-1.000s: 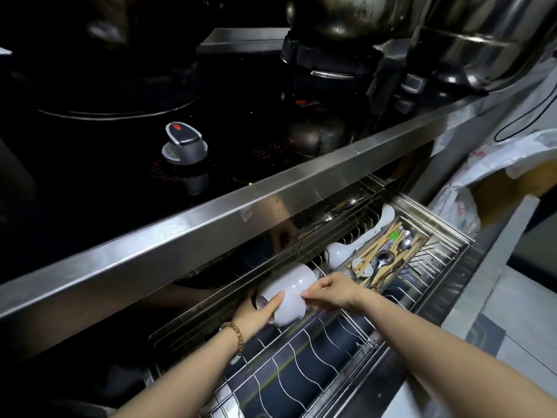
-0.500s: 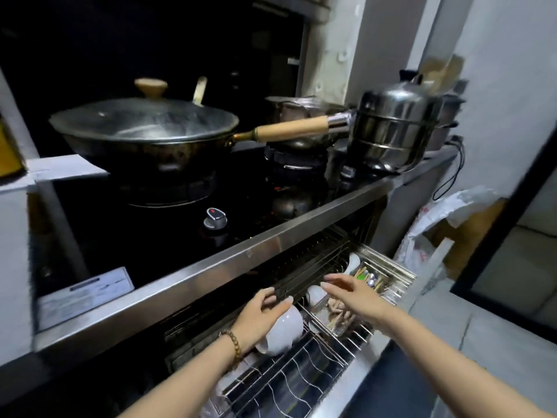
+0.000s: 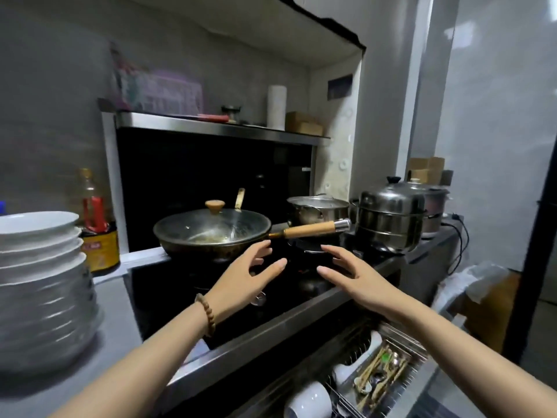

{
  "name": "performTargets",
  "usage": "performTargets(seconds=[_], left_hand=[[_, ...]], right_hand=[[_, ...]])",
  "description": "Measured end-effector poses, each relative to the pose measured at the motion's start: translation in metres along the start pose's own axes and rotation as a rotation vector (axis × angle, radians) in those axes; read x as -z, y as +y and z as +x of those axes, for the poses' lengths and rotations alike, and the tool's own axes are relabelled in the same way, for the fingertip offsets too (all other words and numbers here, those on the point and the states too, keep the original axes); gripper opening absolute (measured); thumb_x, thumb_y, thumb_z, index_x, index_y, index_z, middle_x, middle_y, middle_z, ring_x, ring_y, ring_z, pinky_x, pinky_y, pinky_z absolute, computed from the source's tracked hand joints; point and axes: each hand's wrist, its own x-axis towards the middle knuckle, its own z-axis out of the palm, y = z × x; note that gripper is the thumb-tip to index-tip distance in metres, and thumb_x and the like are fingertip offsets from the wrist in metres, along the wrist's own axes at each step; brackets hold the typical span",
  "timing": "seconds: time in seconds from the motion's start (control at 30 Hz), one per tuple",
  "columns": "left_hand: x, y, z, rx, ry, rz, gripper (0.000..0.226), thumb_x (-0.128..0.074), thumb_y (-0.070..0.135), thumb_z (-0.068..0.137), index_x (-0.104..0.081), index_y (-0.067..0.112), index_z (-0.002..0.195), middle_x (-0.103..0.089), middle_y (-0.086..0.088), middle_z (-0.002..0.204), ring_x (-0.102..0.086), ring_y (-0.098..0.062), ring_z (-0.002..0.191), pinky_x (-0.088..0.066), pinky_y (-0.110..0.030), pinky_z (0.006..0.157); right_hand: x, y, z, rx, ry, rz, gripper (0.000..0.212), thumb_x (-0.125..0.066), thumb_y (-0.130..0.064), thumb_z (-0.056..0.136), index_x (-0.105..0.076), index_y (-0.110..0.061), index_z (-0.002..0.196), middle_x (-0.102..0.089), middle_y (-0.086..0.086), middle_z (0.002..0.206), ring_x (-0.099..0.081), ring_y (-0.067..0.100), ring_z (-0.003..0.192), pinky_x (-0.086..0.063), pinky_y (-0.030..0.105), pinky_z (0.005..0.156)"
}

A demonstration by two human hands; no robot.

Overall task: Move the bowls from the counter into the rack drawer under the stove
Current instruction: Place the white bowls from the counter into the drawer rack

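A tall stack of white bowls point(image 3: 42, 276) stands on the grey counter point(image 3: 114, 309) at the far left. My left hand point(image 3: 244, 276), with a bead bracelet on the wrist, hovers over the black stove top with fingers spread and holds nothing. My right hand point(image 3: 352, 276) is raised beside it, also spread and empty. Below the stove the wire rack drawer point(image 3: 413, 348) is pulled out. A white bowl point(image 3: 310, 399) lies on its side in the rack, and another white piece point(image 3: 342, 372) lies behind it.
A lidded wok point(image 3: 211, 230) with a wooden handle sits on the stove. To its right are a steel pot point(image 3: 319, 209) and a steel steamer point(image 3: 391, 218). A sauce bottle point(image 3: 96, 227) stands behind the bowls. A cutlery tray point(image 3: 379, 375) fills the drawer's right part.
Both hands let go of the white bowl in the rack drawer and rose above the stove top. The camera tilted up, bringing the bowl stack on the counter into view.
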Motion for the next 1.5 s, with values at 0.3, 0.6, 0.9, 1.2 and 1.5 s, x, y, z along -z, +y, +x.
performTargets(seconds=[0.3,0.6,0.9,1.2,1.5], left_hand=[[0.149,0.037,-0.028,-0.090,0.263,0.159,0.062,-0.057,0.055,0.079,-0.042,0.032,0.135,-0.052,0.016,0.130,-0.044,0.000,0.124,-0.034,-0.029,0.109],[0.260,0.017,-0.074,-0.005,0.496,0.258,0.062,-0.064,0.050,0.079,-0.046,0.025,0.132,-0.053,0.007,0.134,-0.046,-0.003,0.123,-0.034,-0.016,0.095],[0.317,-0.034,-0.109,0.195,0.532,0.210,0.072,-0.060,0.049,0.079,-0.036,0.021,0.140,-0.040,0.003,0.146,-0.037,-0.006,0.128,-0.029,-0.025,0.103],[0.314,-0.063,-0.115,0.309,0.450,0.098,0.058,-0.063,0.040,0.083,-0.041,0.023,0.134,-0.048,0.009,0.122,-0.046,-0.010,0.116,-0.038,-0.019,0.090],[0.309,-0.074,-0.110,0.278,0.465,-0.014,0.060,-0.062,0.045,0.078,-0.044,0.023,0.132,-0.051,0.006,0.124,-0.046,-0.012,0.118,-0.040,-0.024,0.092]], right_hand=[[-0.047,-0.118,0.055,0.221,-0.070,0.076,0.056,-0.061,-0.047,0.083,-0.043,-0.038,0.134,-0.049,-0.016,0.129,-0.040,0.001,0.127,-0.034,0.024,0.105],[-0.141,-0.206,0.097,0.363,-0.233,0.119,0.061,-0.061,-0.050,0.082,-0.039,-0.037,0.138,-0.037,-0.007,0.149,-0.033,0.012,0.139,-0.033,0.033,0.112],[-0.222,-0.239,0.120,0.371,-0.363,0.184,0.064,-0.064,-0.050,0.081,-0.038,-0.035,0.139,-0.034,-0.013,0.151,-0.035,0.012,0.138,-0.032,0.038,0.113],[-0.260,-0.241,0.133,0.290,-0.424,0.230,0.062,-0.068,-0.053,0.075,-0.047,-0.034,0.130,-0.050,-0.012,0.136,-0.040,0.011,0.134,-0.031,0.029,0.111],[-0.275,-0.234,0.135,0.261,-0.385,0.298,0.056,-0.072,-0.051,0.072,-0.056,-0.031,0.121,-0.062,-0.012,0.122,-0.049,0.004,0.124,-0.038,0.025,0.103]])
